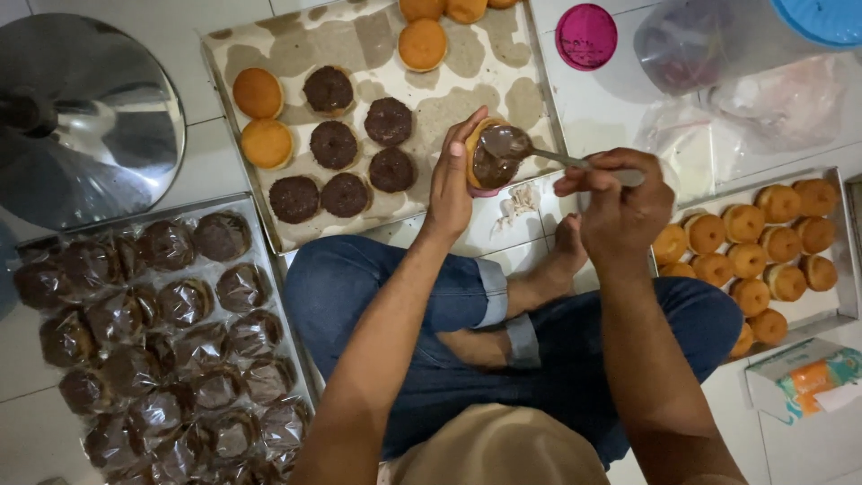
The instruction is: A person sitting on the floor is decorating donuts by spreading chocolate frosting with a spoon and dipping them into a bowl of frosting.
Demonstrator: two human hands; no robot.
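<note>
Left hand [452, 180] fingers cup the soft, crumbly donut [486, 162] by its rim; right hand [615, 193] pinches a spoon [530, 148], spreading sticky chocolate.

There is only one view, from a camera worn on the person's head, and it looks almost straight down. Standing beside them, you would see it sit just above their crossed legs [503, 332], so the forearms rise from the bottom edge and fill the near field. The left hand [452, 175] and right hand [620, 198] fall near the middle of the picture, close enough to show fingers clearly. The top of the view faces away from the person, across the tiled floor [215, 162]. Trays at the left [269, 269], top [530, 63] and right [840, 242] are cut by the edges. No second view overlaps it.
</note>
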